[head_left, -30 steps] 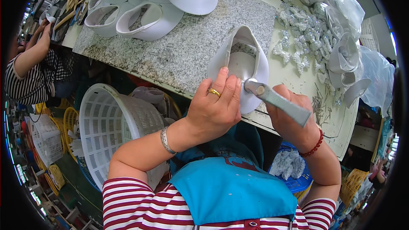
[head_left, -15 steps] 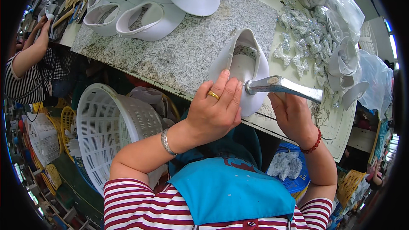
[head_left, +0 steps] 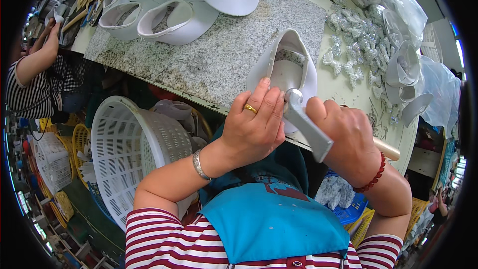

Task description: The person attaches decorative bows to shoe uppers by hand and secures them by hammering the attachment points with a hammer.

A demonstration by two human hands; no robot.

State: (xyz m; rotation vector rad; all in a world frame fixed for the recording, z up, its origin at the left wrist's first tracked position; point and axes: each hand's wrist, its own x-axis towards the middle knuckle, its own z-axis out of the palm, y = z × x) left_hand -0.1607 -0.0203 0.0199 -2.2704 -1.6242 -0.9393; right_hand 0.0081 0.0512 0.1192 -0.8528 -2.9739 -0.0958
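Note:
A white shoe upper (head_left: 309,78) rests on the table edge, its opening facing up. My left hand (head_left: 254,124), with a gold ring, presses fingertips on its near part, pinning it down. Fingers of that hand lie together over the material; part of the upper is hidden under them. In my right hand (head_left: 346,132) is a hammer (head_left: 309,132), its wooden handle sticking out past the little-finger side. Its round metal face is at the upper, right beside my left fingertips. Whether it touches the material I cannot tell.
White shoe uppers (head_left: 179,25) are piled on the speckled stone slab (head_left: 219,55). Silvery glitter bows (head_left: 356,50) and plastic bags (head_left: 406,7) lie to the right. A tall white basket (head_left: 124,154) stands below left; a blue basket (head_left: 348,213) is below right. Another person (head_left: 37,79) works far left.
My right hand has risen and turned, so the hammer head now slants down toward me and the handle shows on the right. The left hand still presses the shoe upper.

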